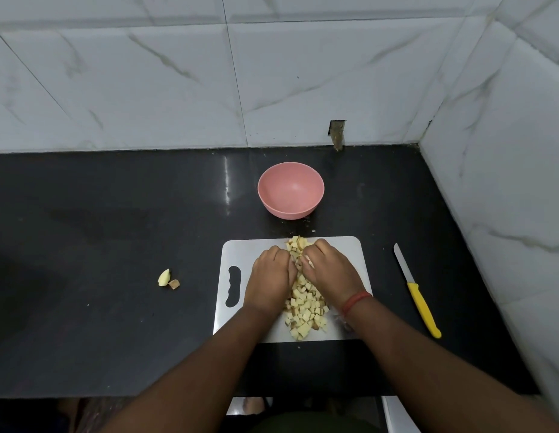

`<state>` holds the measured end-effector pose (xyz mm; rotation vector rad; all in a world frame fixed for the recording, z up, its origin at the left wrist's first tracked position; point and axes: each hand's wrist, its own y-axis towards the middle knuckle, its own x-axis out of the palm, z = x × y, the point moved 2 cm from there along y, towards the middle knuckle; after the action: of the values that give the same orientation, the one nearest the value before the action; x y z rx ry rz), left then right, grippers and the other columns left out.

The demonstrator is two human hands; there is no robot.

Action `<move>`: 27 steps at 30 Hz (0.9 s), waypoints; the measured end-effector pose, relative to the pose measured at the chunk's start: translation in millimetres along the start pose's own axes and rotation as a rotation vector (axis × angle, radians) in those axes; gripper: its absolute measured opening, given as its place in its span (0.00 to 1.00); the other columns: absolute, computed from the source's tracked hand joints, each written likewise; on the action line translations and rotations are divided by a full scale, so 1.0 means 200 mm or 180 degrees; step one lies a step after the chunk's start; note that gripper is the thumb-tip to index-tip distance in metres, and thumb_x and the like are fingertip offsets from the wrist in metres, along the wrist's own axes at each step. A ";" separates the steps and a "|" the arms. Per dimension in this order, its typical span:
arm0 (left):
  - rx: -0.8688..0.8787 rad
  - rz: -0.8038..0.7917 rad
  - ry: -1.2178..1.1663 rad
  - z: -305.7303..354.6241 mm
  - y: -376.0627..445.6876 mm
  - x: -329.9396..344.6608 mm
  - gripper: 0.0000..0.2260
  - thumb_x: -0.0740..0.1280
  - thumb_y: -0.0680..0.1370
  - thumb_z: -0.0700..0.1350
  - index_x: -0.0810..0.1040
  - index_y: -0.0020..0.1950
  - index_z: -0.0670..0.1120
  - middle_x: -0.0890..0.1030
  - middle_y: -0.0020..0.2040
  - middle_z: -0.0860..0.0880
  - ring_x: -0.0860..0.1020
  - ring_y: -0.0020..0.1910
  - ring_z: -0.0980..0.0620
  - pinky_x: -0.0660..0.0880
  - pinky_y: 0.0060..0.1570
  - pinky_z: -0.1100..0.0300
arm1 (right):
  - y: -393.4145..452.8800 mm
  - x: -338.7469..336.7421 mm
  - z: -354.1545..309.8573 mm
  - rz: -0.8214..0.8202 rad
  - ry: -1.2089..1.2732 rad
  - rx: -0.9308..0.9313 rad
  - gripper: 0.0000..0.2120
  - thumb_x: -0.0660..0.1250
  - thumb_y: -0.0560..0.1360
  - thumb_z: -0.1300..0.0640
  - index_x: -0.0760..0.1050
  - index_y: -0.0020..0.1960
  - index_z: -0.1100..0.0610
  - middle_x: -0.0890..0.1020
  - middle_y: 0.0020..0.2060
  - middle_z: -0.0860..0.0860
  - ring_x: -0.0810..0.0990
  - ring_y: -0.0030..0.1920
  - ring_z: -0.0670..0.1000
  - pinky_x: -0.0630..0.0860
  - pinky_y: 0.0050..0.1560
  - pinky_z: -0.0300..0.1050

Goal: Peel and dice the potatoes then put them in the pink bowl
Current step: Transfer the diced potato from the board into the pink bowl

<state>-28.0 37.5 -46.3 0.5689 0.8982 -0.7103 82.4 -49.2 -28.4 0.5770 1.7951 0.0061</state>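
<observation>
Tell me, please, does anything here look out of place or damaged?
Yes. Two potato scraps lie on the black counter left of the cutting board, apart from the diced potato. A wall tile is broken open at a gap behind the pink bowl.

Black countertop (115, 245), white marble-patterned wall tiles (147, 89) behind and right.

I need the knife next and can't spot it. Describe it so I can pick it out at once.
Start at the white cutting board in the middle of the black counter. Right of the board, lying apart from it on the bare counter, is the knife. Its bright yellow handle marks it out.
</observation>
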 end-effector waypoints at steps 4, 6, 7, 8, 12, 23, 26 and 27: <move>-0.0121 -0.0103 -0.0211 0.01 0.00 -0.02 0.10 0.57 0.83 0.44 0.66 0.41 0.47 0.69 0.39 0.49 0.69 0.39 0.50 0.65 0.41 0.56 | 0.00 -0.01 -0.01 -0.0047 0.0252 0.0071 0.11 0.58 0.77 0.55 0.77 0.45 0.59 0.76 0.39 0.52 0.75 0.38 0.52 0.76 0.37 0.47; -0.0224 -0.0096 -0.0272 0.01 0.01 -0.03 0.11 0.57 0.84 0.43 0.66 0.41 0.47 0.70 0.39 0.49 0.70 0.39 0.51 0.64 0.41 0.57 | -0.01 0.00 0.00 0.0170 0.0376 0.0190 0.11 0.59 0.76 0.55 0.77 0.43 0.58 0.76 0.38 0.51 0.76 0.36 0.51 0.75 0.36 0.43; -0.0265 -0.0064 -0.0319 0.02 0.02 -0.05 0.11 0.57 0.84 0.43 0.67 0.41 0.47 0.70 0.39 0.49 0.69 0.39 0.51 0.64 0.40 0.57 | -0.02 0.00 0.00 0.0176 0.0481 0.0304 0.09 0.61 0.76 0.55 0.78 0.44 0.57 0.76 0.39 0.50 0.76 0.37 0.50 0.74 0.37 0.42; -0.0292 -0.0027 -0.0387 0.02 0.02 -0.06 0.11 0.57 0.84 0.43 0.67 0.41 0.47 0.70 0.39 0.49 0.70 0.38 0.51 0.64 0.40 0.57 | -0.02 0.00 0.00 0.0189 0.0573 0.0401 0.07 0.63 0.76 0.56 0.78 0.46 0.57 0.77 0.40 0.50 0.76 0.38 0.50 0.73 0.39 0.41; -0.0288 0.0072 -0.0664 0.05 0.03 -0.09 0.11 0.57 0.83 0.43 0.68 0.40 0.48 0.71 0.38 0.51 0.71 0.37 0.51 0.68 0.39 0.53 | -0.02 -0.04 0.00 0.0251 0.1219 0.0850 0.03 0.64 0.78 0.59 0.77 0.48 0.56 0.76 0.43 0.46 0.73 0.43 0.44 0.68 0.43 0.34; -0.0933 0.0240 -0.1780 0.18 0.10 -0.11 0.12 0.54 0.79 0.47 0.64 0.35 0.48 0.69 0.33 0.52 0.67 0.34 0.55 0.67 0.36 0.55 | 0.03 -0.13 -0.05 0.0196 0.3217 0.2527 0.09 0.60 0.78 0.56 0.79 0.44 0.54 0.80 0.34 0.50 0.78 0.36 0.44 0.75 0.40 0.38; -0.1100 0.0443 -0.2140 0.21 0.15 -0.13 0.12 0.54 0.79 0.46 0.68 0.38 0.43 0.70 0.34 0.51 0.68 0.35 0.55 0.69 0.38 0.51 | 0.08 -0.12 -0.06 0.0388 0.4288 0.3112 0.09 0.60 0.77 0.58 0.79 0.44 0.56 0.79 0.33 0.52 0.77 0.33 0.48 0.73 0.31 0.42; -0.1160 0.0501 -0.2281 0.22 0.17 -0.14 0.12 0.55 0.81 0.44 0.68 0.38 0.43 0.70 0.34 0.51 0.68 0.34 0.56 0.70 0.38 0.52 | 0.10 -0.12 -0.07 0.0472 0.4658 0.3253 0.09 0.59 0.77 0.59 0.77 0.44 0.57 0.76 0.32 0.51 0.75 0.30 0.47 0.69 0.27 0.40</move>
<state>7.7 36.2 5.2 0.0363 0.2911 -0.5297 83.0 -36.5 3.7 1.7276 3.1288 -0.5415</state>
